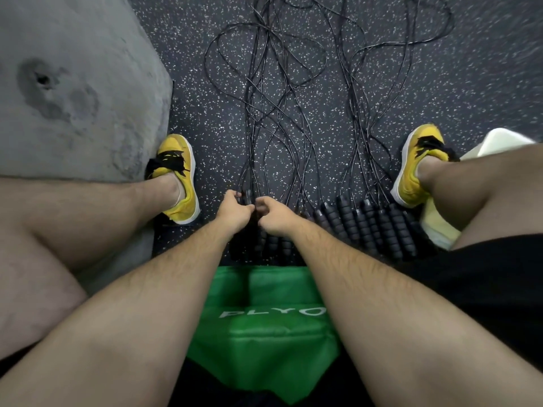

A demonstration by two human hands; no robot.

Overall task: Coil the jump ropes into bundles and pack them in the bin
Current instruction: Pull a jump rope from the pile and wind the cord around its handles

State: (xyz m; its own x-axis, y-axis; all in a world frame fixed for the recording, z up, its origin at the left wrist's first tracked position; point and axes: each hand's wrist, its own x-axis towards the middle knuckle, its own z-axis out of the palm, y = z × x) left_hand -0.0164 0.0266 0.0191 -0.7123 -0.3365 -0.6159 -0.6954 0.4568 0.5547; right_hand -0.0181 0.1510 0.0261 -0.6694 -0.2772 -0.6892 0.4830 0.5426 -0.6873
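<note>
Speckled floor (440,92), jump ropes (282,113) beyond hands (235,211)

Two hands (235,211), two yellow shoes (179,177), one green box (264,333), many black ropes (279,113).

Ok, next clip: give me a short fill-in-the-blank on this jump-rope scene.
1. Both hands, left hand and right hand, meet at the handles nearest the ____ shoe.
2. The cords lie ____ on the floor.
3. The shoes are ____.
4. The seat reads ____.

Missing: left; uncoiled; yellow; PLYO
</note>
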